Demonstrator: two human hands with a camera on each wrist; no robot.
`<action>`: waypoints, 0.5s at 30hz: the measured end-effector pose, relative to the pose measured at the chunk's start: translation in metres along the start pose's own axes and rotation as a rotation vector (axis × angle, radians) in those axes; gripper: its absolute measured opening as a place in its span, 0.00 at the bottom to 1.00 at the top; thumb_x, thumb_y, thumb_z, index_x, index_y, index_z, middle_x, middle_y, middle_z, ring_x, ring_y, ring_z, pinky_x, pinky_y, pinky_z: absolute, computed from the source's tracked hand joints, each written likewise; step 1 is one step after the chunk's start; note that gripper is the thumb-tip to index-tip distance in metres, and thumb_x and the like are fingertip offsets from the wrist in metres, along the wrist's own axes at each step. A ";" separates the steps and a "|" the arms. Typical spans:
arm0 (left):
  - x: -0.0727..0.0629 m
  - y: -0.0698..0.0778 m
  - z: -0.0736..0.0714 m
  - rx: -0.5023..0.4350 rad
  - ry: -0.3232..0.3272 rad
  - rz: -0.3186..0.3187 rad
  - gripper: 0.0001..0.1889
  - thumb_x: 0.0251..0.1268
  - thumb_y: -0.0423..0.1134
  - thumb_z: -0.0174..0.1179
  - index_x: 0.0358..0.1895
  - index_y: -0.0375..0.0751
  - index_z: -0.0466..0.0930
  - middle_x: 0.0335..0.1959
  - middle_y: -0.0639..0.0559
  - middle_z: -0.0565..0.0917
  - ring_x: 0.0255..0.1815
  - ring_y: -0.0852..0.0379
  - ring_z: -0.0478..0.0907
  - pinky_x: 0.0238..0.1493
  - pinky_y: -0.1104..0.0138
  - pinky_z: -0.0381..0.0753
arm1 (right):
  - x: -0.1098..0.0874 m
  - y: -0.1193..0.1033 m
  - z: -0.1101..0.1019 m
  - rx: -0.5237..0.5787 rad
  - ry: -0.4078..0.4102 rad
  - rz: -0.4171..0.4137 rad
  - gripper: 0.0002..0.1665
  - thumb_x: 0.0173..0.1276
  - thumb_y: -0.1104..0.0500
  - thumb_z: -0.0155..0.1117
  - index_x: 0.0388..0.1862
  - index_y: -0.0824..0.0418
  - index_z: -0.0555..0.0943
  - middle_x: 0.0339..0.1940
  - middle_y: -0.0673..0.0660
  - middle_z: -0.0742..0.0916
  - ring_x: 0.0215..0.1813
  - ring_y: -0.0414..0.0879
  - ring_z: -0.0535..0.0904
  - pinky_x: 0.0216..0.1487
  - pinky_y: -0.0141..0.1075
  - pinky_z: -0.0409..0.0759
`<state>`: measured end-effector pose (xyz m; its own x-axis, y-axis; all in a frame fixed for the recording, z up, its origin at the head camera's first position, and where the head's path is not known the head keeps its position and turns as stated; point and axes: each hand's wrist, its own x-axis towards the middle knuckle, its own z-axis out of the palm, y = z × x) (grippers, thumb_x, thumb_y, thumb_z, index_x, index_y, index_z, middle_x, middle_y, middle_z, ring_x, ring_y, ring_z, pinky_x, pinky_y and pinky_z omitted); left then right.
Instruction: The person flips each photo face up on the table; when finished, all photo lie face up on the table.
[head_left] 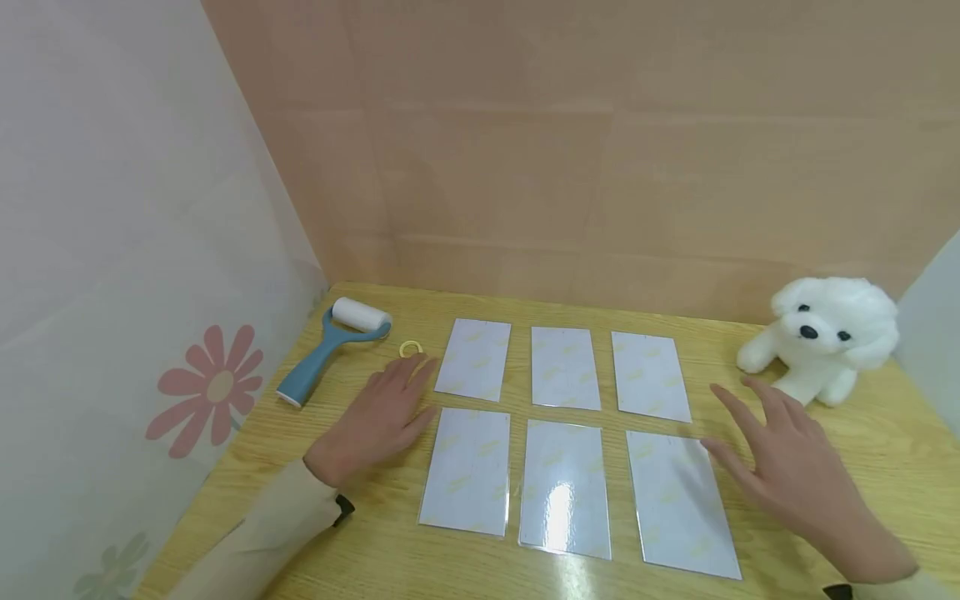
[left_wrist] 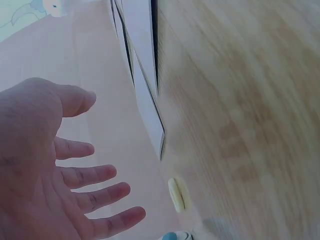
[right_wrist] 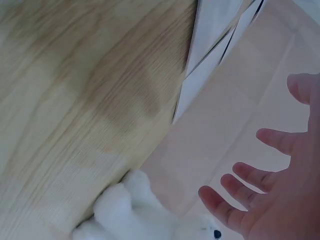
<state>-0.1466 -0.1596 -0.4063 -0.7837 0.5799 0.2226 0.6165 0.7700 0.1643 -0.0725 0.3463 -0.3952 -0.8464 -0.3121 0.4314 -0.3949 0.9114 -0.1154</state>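
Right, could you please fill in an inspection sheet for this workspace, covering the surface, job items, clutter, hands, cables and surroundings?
Surface: wood-grain table, with glare near the front edge of the picture.
Job items: six thin rectangular panels lying flat in two rows of three; the front middle one reflects light.
Clutter: lint roller and pale yellow ring at left; white plush dog at right.
Left hand: empty, fingers spread, near the ring.
Right hand: empty, fingers spread, between the front right panel and the dog.
Cables: nothing seen.
Surroundings: plain brownish backdrop behind; flower-printed covering at left.
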 end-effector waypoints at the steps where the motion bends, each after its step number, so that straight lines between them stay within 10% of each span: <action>1: 0.002 0.001 0.001 0.002 0.005 0.001 0.33 0.76 0.46 0.57 0.75 0.33 0.61 0.71 0.32 0.66 0.70 0.34 0.65 0.59 0.39 0.71 | 0.002 -0.001 0.002 0.003 0.010 -0.013 0.37 0.69 0.42 0.66 0.70 0.60 0.73 0.69 0.73 0.69 0.60 0.74 0.66 0.57 0.65 0.63; 15: 0.023 0.001 0.012 0.037 -0.046 -0.015 0.29 0.77 0.46 0.55 0.72 0.32 0.65 0.69 0.36 0.70 0.67 0.37 0.67 0.59 0.42 0.72 | 0.032 -0.031 0.026 0.042 0.000 -0.130 0.37 0.68 0.42 0.66 0.70 0.60 0.74 0.65 0.69 0.74 0.60 0.68 0.71 0.55 0.60 0.68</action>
<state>-0.1647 -0.1421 -0.4127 -0.7960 0.5792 0.1760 0.6021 0.7875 0.1316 -0.0963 0.3011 -0.4012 -0.7872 -0.4270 0.4450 -0.5158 0.8514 -0.0955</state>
